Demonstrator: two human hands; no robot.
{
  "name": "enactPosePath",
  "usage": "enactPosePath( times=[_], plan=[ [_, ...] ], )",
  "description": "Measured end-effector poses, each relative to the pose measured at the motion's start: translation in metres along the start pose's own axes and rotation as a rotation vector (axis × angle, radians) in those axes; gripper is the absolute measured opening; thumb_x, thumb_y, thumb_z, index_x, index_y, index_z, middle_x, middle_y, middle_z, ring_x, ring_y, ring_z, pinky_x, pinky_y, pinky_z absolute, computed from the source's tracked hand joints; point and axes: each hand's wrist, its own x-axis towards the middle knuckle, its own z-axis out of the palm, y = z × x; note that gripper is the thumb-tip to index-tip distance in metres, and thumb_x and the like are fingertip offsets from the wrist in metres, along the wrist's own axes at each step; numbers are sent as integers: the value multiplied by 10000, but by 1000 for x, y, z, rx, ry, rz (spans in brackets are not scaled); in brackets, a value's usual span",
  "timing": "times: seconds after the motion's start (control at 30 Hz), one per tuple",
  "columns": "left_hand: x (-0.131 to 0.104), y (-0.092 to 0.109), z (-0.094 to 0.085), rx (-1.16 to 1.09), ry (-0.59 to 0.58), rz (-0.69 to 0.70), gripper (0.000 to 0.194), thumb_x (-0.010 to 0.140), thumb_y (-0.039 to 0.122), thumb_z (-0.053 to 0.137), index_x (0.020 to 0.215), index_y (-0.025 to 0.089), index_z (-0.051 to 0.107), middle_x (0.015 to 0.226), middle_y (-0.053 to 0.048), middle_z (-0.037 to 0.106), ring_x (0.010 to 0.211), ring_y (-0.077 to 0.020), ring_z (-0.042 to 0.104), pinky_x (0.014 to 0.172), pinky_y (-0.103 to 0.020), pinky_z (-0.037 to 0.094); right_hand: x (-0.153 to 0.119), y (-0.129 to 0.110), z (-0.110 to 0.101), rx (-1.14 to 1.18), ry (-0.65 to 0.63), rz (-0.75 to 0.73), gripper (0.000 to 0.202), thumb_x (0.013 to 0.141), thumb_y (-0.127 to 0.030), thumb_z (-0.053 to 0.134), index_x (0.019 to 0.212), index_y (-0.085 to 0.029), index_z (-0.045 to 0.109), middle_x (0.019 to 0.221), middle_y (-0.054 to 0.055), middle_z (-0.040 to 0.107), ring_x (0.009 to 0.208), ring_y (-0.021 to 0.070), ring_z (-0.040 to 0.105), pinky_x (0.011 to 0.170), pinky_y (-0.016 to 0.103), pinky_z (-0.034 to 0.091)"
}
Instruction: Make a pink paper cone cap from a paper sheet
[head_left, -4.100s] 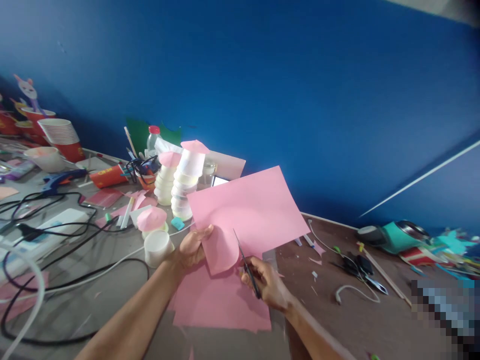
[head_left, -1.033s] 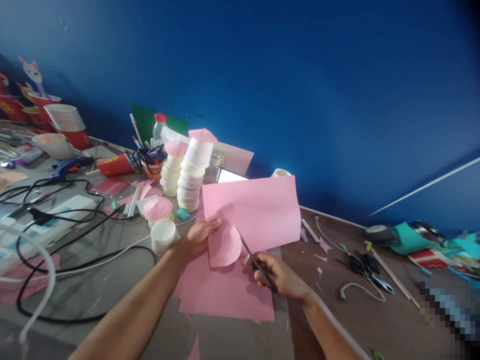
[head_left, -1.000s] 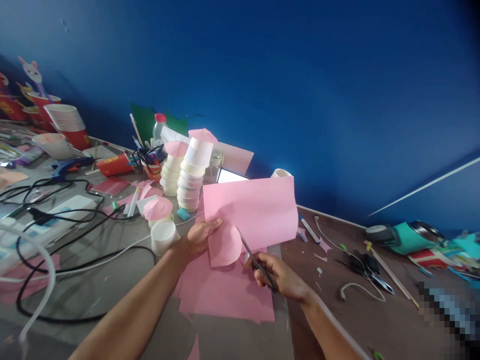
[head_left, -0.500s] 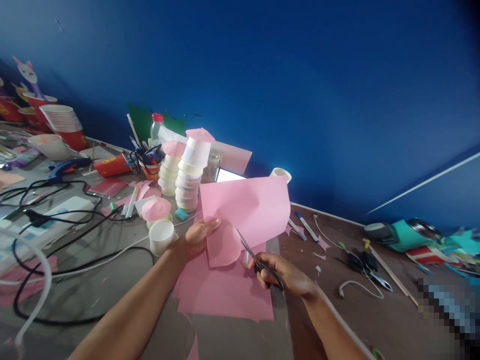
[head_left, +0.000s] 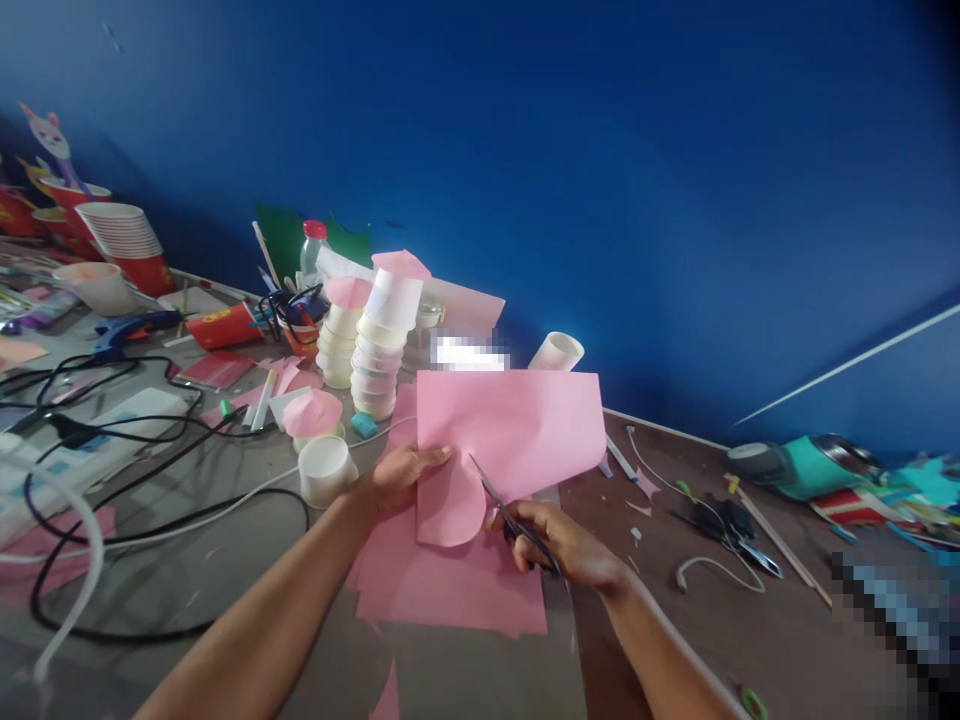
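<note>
My left hand [head_left: 409, 474] pinches the left edge of a pink paper sheet [head_left: 517, 425], thumb on top. In my right hand [head_left: 559, 545] is a pair of scissors with black handles [head_left: 501, 505], its blades at a curved cut in the sheet. A rounded flap hangs at the sheet's lower left, beside the blades. Beneath lies more pink paper [head_left: 465, 600] on the grey table. Left of my left hand stands a white paper cup [head_left: 325, 470], and behind it a small cup with a pink cone top [head_left: 312, 412].
Two towers of stacked cups [head_left: 379, 355] with pink cone tops stand behind the sheet. Black and white cables [head_left: 127, 545] and a power strip [head_left: 127, 420] spread at left. A blue eraser [head_left: 364, 425], red cups [head_left: 142, 260] and a turquoise object [head_left: 814, 465] lie around.
The pink sheet has shifted right and levelled out, with my left hand moving slightly right. The scissors have moved slightly left around the curved flap.
</note>
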Motion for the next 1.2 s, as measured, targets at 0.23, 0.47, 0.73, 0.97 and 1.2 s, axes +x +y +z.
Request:
enactPosePath(
  times=[0.23, 0.47, 0.73, 0.97, 1.2],
  plan=[
    [3, -7, -6, 57, -14, -13, 196, 759, 284, 807, 840, 118, 740, 766, -89, 771, 650, -217, 706, 648, -312, 560, 1, -2, 4, -30, 12, 13, 371, 781, -512, 702, 875, -178, 572, 648, -50, 542, 560, 78, 462, 523, 212, 352],
    [6, -9, -9, 35, -26, -8, 207, 748, 286, 819, 856, 126, 742, 780, -88, 771, 665, -213, 707, 662, -299, 563, 2, 2, 2, -36, -3, -7, 431, 801, -594, 668, 860, -188, 535, 654, -49, 525, 580, 88, 476, 545, 219, 363],
    [7, -10, -10, 53, -21, -1, 232, 740, 318, 827, 855, 132, 749, 800, -102, 774, 666, -211, 708, 667, -303, 565, 2, 2, 1, -26, 0, -1, 469, 775, -607, 707, 847, -183, 520, 668, -48, 525, 595, 90, 495, 546, 213, 362],
    [7, -10, -10, 41, -14, 3, 244, 733, 308, 833, 878, 132, 745, 828, -102, 775, 683, -216, 712, 685, -327, 564, 2, 2, 1, -30, 3, -5, 507, 763, -653, 701, 859, -184, 535, 675, -41, 524, 606, 103, 512, 556, 232, 382],
    [1, -6, -4, 47, -19, -2, 232, 743, 297, 825, 877, 124, 747, 819, -98, 774, 695, -229, 707, 688, -329, 559, 0, -8, 3, -73, 10, 19, 548, 755, -699, 669, 853, -175, 541, 642, -35, 544, 569, 94, 484, 535, 224, 354]
  ],
)
